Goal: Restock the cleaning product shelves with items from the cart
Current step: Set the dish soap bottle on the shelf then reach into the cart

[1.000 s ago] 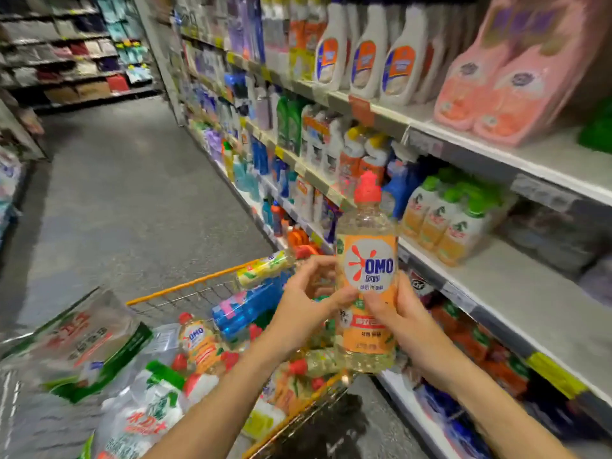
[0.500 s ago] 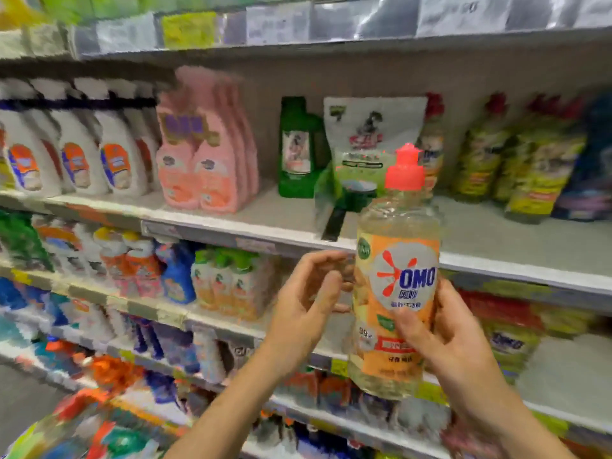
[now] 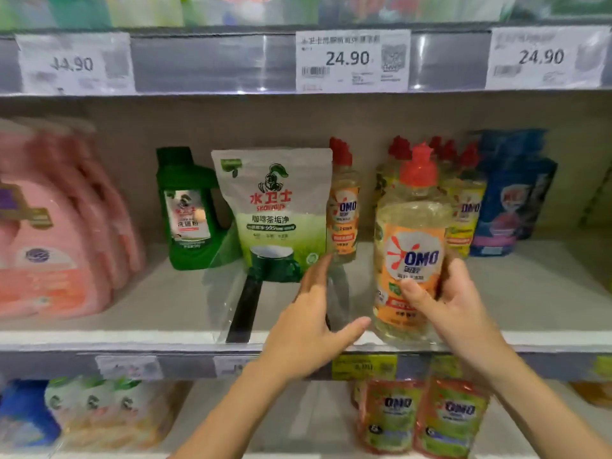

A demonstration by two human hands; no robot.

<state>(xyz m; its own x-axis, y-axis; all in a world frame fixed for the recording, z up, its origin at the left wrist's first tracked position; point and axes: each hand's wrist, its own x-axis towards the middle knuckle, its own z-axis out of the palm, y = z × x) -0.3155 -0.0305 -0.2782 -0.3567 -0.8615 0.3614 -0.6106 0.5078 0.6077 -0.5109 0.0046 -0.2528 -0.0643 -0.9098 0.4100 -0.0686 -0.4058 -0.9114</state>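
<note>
Pink jugs [image 3: 49,233] blur, cut by the left edge; the right hand [image 3: 453,306] hides part of the bottle [image 3: 414,246].

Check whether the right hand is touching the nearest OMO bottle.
Touching. Head view: the right hand grips the OMO bottle, thumb pressed across its orange label, fingers curled round its right side.
</note>
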